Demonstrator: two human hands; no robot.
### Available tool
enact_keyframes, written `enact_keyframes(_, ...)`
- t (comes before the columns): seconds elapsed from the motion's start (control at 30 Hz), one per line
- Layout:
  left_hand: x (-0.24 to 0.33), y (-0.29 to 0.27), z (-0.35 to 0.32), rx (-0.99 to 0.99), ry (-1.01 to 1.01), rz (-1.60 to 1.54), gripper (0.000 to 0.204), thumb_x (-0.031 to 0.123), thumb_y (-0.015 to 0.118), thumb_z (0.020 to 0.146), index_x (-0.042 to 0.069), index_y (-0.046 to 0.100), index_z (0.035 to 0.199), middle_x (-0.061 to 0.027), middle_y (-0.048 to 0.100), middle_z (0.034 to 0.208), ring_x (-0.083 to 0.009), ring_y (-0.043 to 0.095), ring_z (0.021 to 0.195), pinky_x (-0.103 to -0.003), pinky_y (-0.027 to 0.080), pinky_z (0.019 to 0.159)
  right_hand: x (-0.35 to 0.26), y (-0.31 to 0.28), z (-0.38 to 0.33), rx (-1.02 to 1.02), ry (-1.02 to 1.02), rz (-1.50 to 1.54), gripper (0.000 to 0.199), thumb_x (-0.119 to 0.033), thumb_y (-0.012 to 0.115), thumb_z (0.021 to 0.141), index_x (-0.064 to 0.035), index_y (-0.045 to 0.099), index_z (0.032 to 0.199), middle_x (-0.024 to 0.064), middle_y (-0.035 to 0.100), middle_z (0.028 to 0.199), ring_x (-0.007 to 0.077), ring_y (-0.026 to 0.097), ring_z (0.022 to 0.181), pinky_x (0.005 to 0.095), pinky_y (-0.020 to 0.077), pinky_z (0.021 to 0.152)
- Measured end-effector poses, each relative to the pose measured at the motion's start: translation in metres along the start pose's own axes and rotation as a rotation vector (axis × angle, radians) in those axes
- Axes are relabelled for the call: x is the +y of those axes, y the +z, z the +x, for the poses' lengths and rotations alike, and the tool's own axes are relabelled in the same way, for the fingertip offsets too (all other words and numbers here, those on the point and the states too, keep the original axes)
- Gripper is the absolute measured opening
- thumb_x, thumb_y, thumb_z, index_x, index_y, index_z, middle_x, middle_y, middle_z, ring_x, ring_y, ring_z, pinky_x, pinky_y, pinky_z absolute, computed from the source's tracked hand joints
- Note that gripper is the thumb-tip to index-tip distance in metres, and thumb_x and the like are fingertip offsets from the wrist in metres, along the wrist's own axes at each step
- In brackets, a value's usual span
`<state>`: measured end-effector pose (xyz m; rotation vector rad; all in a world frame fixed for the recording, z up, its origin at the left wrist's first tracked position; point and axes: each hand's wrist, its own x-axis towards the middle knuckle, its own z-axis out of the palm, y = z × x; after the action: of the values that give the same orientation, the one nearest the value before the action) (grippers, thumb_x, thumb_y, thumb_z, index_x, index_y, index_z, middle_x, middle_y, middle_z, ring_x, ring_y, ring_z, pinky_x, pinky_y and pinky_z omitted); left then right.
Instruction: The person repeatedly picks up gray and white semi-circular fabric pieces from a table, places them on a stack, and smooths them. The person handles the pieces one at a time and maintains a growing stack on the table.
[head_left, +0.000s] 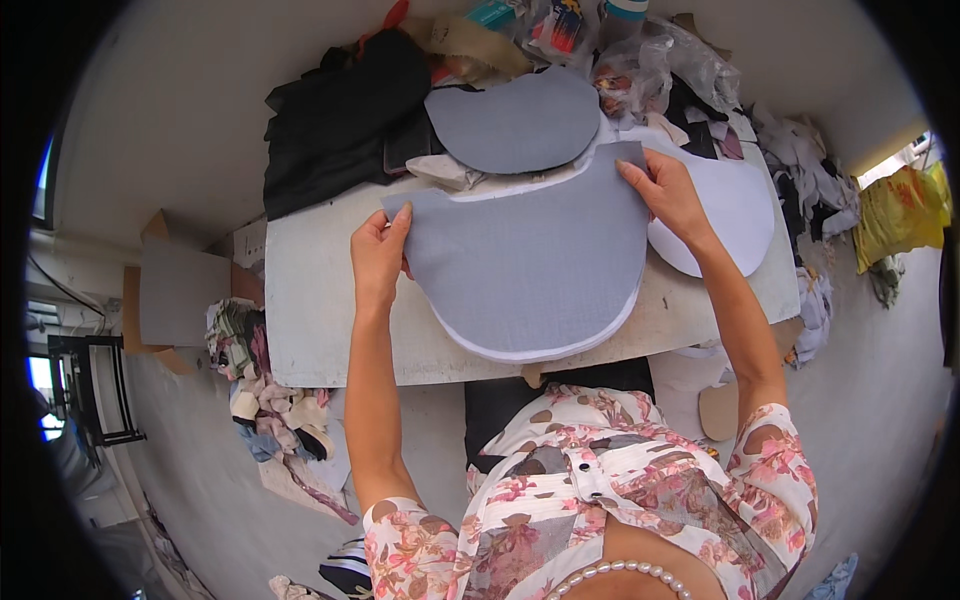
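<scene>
On table (pixel 320 330), grey panel (pixel 530 260) lies crosswise, curve nearward.

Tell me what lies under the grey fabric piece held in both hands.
Under the grey fabric piece a white piece of matching shape shows as a thin rim along the curved lower edge, on the table. Its middle is covered.

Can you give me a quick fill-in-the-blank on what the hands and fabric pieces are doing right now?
1. Both hands hold the big grey piece by its two upper ____.
2. Under it lies a matching piece in ____, showing along the curved edge.
3. The left hand grips the piece's ____ corner.
4. A smaller grey piece lies on the ____ side of the table.

Missing words: corners; white; left; far
</scene>
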<state>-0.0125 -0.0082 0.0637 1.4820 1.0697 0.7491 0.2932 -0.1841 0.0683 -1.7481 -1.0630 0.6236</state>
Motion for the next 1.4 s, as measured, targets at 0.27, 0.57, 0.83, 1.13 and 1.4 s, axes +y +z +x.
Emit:
enact_keyframes(0.27,0.009,0.011,0.003,0.088,0.043,0.295,0.028,0.027,0.067,0.087,0.000,0.062,0.081,0.0011,0.054,0.050,-0.0057,0.039,0.037,-0.023,0.028,0.035,0.018,0.005,0.007,0.158,-0.169,-0.437,0.024,-0.026,0.064,0.087,-0.0021,0.062,0.091,0.0124,0.057,0.063,0.0233,0.055,0.053,0.0346,0.0448,0.053)
enact_keyframes(0.57,0.005,0.007,0.006,0.033,0.045,0.223,0.027,0.026,0.069,0.086,0.000,0.061,0.087,0.0013,0.055,0.051,-0.0053,0.039,0.036,-0.023,0.026,0.034,-0.036,0.020,-0.025,-0.010,-0.793,-0.623,0.043,-0.029,0.060,0.088,-0.0129,0.052,0.127,0.0116,0.054,0.125,0.0295,0.047,0.119,0.0394,0.0409,0.096)
enact_keyframes(0.83,0.020,0.003,-0.002,0.078,0.053,0.467,0.034,0.023,0.070,0.084,0.000,0.060,0.108,-0.0031,0.061,0.062,-0.0102,0.052,0.046,-0.025,0.039,0.044,-0.024,0.062,-0.064,-0.629,-0.931,-0.735,0.062,-0.061,0.025,0.094,-0.0228,0.041,0.140,0.0103,0.026,0.152,0.0302,0.014,0.143,0.0568,0.0019,0.114)
enact_keyframes(1.13,0.005,0.032,-0.039,-0.169,0.727,0.971,0.056,0.040,0.057,0.088,0.013,0.047,0.137,-0.0134,0.027,0.151,-0.0337,0.019,0.141,-0.055,0.010,0.112,-0.021,0.035,-0.039,-0.284,-0.692,-0.781,0.066,-0.055,0.044,0.091,-0.0168,0.036,0.144,0.0185,0.025,0.150,0.0384,0.014,0.141,0.0572,0.0075,0.113)
enact_keyframes(1.4,-0.006,0.043,-0.044,-0.268,0.669,1.063,0.060,0.042,0.056,0.087,0.013,0.045,0.139,-0.0144,0.026,0.151,-0.0354,0.017,0.141,-0.055,0.005,0.113,0.001,0.038,-0.041,-0.281,-0.637,-0.806,0.067,-0.056,0.043,0.091,-0.0152,0.039,0.143,0.0191,0.024,0.151,0.0373,0.014,0.141,0.0550,0.0068,0.114)
